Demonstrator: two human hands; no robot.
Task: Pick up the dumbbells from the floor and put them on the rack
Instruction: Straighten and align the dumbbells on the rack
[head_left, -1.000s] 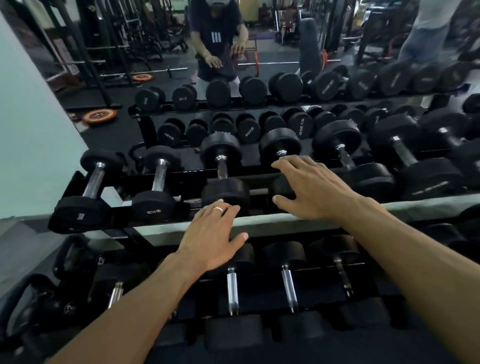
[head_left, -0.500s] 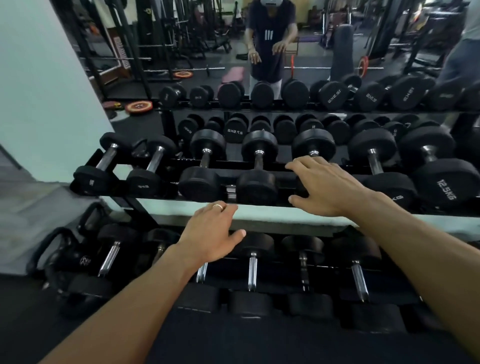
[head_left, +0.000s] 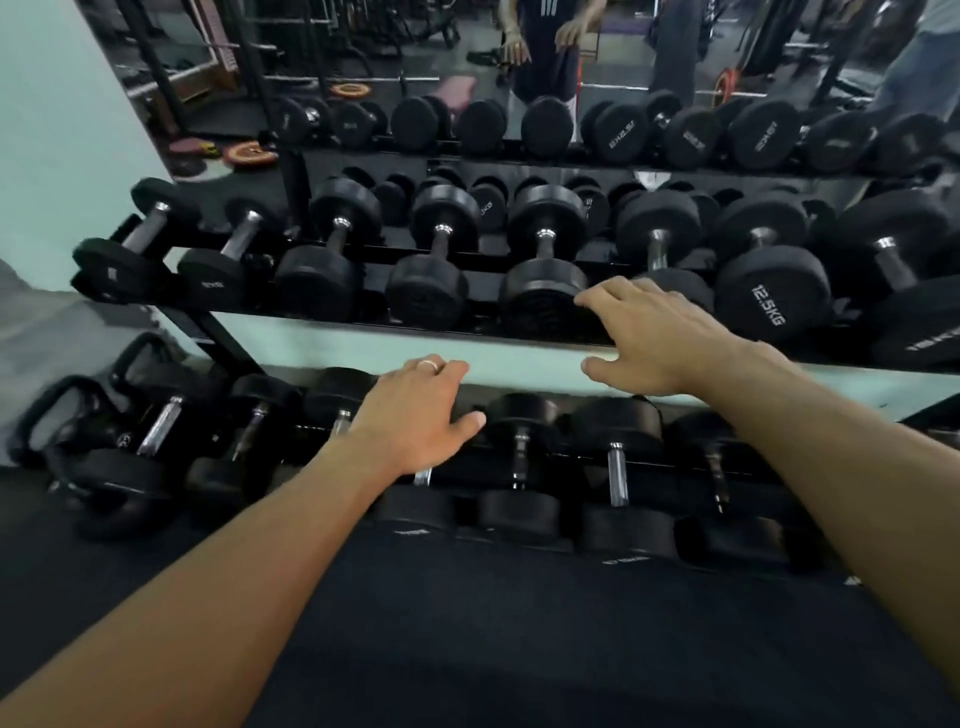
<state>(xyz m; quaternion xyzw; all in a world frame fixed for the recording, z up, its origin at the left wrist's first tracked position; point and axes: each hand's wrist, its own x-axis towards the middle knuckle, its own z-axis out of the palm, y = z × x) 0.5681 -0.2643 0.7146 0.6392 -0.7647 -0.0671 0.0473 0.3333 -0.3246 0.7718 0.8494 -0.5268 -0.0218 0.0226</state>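
Now both hands are empty, fingers spread. The right hand hovers at the rack's upper row of dumbbells; the left hand hangs over the lower row.

This is a gym, in its free-weights corner. A two-tier black rack carries rows of round rubber dumbbells with chrome handles, one marked 12.5KG. Kettlebells sit on the dark rubber floor beside it. A wall mirror behind reflects weight plates, barbells and steel training frames
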